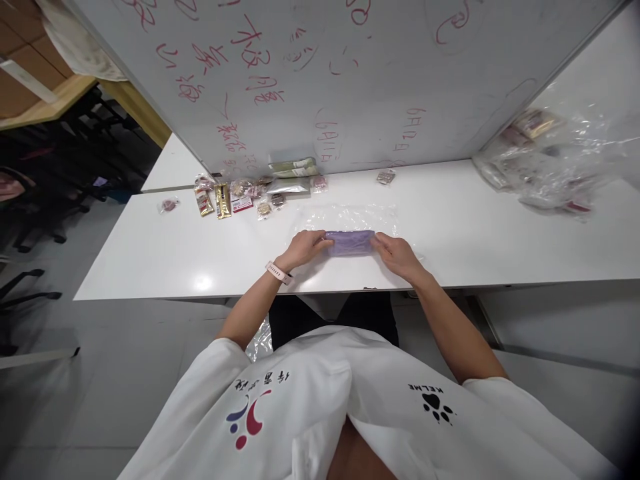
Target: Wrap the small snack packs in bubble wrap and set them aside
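Note:
A folded purple cloth-like bundle (351,243) is held level over the front part of the white table, and a sheen on it looks like clear plastic. My left hand (306,249) grips its left end, thumb on top and fingers closed. At the opposite end my right hand (395,255) pinches the bundle's right edge. Just behind the bundle, a clear plastic bag (350,217) lies flat on the table; whether the bundle is partly inside it I cannot tell.
Several small wrapped snacks, among them a gold packet (223,201), sit at the back left of the white table (135,260). One wrapped piece (385,177) lies farther right. A whiteboard (320,80) stands behind. Clear bags of packets (555,167) pile up on the right.

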Motion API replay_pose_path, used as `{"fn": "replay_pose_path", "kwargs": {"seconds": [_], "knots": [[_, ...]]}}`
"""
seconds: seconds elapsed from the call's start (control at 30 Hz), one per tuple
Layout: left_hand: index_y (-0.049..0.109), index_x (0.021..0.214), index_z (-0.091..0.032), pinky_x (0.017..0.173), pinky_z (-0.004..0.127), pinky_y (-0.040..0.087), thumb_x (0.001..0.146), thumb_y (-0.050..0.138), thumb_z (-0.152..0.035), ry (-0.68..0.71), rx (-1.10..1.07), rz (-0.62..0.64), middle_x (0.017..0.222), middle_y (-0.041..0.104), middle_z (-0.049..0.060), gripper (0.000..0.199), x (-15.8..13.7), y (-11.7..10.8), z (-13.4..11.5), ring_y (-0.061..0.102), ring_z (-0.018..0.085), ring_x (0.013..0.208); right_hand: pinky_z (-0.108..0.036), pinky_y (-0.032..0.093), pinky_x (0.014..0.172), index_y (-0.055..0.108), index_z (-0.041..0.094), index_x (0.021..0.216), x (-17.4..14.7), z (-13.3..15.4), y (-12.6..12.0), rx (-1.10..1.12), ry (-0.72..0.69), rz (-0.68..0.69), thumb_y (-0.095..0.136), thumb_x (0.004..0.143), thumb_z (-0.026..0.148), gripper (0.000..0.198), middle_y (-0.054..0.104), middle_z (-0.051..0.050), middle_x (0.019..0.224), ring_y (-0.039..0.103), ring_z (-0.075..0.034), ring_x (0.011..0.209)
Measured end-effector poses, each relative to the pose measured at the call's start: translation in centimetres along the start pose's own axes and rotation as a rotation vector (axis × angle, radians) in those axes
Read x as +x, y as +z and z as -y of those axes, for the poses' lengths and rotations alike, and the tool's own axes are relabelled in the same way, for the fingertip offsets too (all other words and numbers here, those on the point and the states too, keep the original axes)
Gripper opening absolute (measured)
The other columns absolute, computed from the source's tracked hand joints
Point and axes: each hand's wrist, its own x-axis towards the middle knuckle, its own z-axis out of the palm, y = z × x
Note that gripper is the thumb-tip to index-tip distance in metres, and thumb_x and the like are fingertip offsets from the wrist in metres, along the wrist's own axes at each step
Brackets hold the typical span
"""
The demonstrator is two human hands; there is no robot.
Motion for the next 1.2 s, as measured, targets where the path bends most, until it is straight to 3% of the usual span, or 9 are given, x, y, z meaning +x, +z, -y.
{"fn": "replay_pose_path", "kwargs": {"seconds": [0.2, 0.3, 0.4, 0.53, 0.7, 0.87, 1.0, 1.1, 1.2], "knots": [[0.058, 0.119, -0.019, 0.073, 0.035, 0.048, 0.089, 0.065, -0.042, -0.224, 0.165, -0.103, 0.094, 0.072, 0.009, 0.038, 2.0, 1.3, -0.1, 0.066, 0.026, 0.085, -0.038, 0.044, 0.068, 0.069, 0.021, 0.095, 1.5, 0.2, 0.7, -0.217, 0.181, -0.149, 0.047, 0.093, 0.048, 0.035, 0.07, -0.01, 0.084, 0.061, -0.028, 0.078], [0.051, 0.133, -0.017, 0.095, 0.046, 0.046, 0.092, 0.055, -0.023, -0.045, 0.398, -0.219, 0.125, 0.065, 0.016, 0.042, 0.9, 2.3, -1.2, 0.06, 0.031, 0.114, -0.049, 0.045, 0.086, 0.067, 0.021, 0.12, 0.8, 1.0, 0.8, -0.322, -0.028, -0.32, 0.044, 0.097, 0.041, 0.038, 0.068, -0.016, 0.114, 0.059, -0.035, 0.105], [0.046, 0.141, -0.017, 0.115, 0.051, 0.031, 0.087, 0.054, -0.015, 0.246, 0.479, -0.129, 0.149, 0.05, 0.015, 0.055, -0.8, 3.9, -1.7, 0.044, 0.032, 0.138, -0.053, 0.034, 0.109, 0.06, 0.027, 0.133, -0.5, 1.5, 1.3, -0.329, -0.296, -0.187, 0.046, 0.097, 0.045, 0.042, 0.06, -0.011, 0.135, 0.05, -0.033, 0.127], [0.037, 0.148, -0.013, 0.115, 0.05, 0.032, 0.085, 0.053, -0.016, 0.238, 0.45, -0.067, 0.158, 0.037, 0.018, 0.065, -1.5, 5.2, -0.8, 0.035, 0.034, 0.146, -0.053, 0.027, 0.115, 0.043, 0.026, 0.149, -1.2, 1.0, 2.5, -0.329, -0.345, -0.006, 0.05, 0.095, 0.045, 0.058, 0.043, -0.011, 0.155, 0.039, -0.031, 0.142], [0.051, 0.136, -0.019, 0.092, 0.04, 0.048, 0.096, 0.042, -0.021, 0.104, 0.34, -0.085, 0.126, 0.067, 0.014, 0.041, -0.1, 2.7, -0.1, 0.064, 0.028, 0.114, -0.052, 0.031, 0.111, 0.057, 0.024, 0.135, 0.4, 0.7, 1.3, -0.268, -0.264, -0.066, 0.036, 0.097, 0.023, 0.044, 0.065, -0.011, 0.131, 0.059, -0.028, 0.12], [0.058, 0.121, -0.02, 0.074, 0.034, 0.048, 0.096, 0.051, -0.051, -0.093, 0.231, -0.113, 0.088, 0.072, 0.008, 0.04, 2.6, 0.0, 0.1, 0.068, 0.027, 0.085, -0.039, 0.045, 0.078, 0.067, 0.022, 0.109, 3.5, 0.7, -0.9, -0.161, 0.023, -0.027, 0.046, 0.095, 0.052, 0.04, 0.073, -0.008, 0.089, 0.064, -0.028, 0.089], [0.059, 0.123, -0.013, 0.097, 0.047, 0.045, 0.096, 0.053, -0.032, -0.149, 0.418, -0.217, 0.114, 0.069, 0.018, 0.034, 3.6, 1.7, -0.6, 0.061, 0.034, 0.115, -0.032, 0.041, 0.069, 0.067, 0.022, 0.102, 6.2, 0.1, -0.6, -0.183, 0.203, 0.073, 0.058, 0.088, 0.054, 0.036, 0.072, -0.007, 0.1, 0.063, -0.025, 0.091], [0.048, 0.141, -0.011, 0.119, 0.051, 0.026, 0.094, 0.042, -0.012, 0.067, 0.503, -0.264, 0.152, 0.045, 0.018, 0.047, 2.8, 4.6, -1.8, 0.033, 0.031, 0.147, -0.031, 0.041, 0.073, 0.067, 0.024, 0.106, 7.0, 0.1, -0.4, -0.218, 0.241, 0.083, 0.062, 0.086, 0.052, 0.035, 0.072, -0.005, 0.102, 0.063, -0.024, 0.094], [0.03, 0.154, -0.011, 0.124, 0.057, 0.011, 0.095, 0.046, -0.025, 0.155, 0.454, -0.164, 0.165, 0.023, 0.015, 0.063, 1.5, 7.2, -2.5, 0.01, 0.035, 0.155, -0.038, 0.043, 0.082, 0.066, 0.021, 0.112, 6.2, 0.8, -0.7, -0.297, 0.188, -0.023, 0.059, 0.09, 0.046, 0.034, 0.07, -0.009, 0.104, 0.061, -0.028, 0.098]]}}
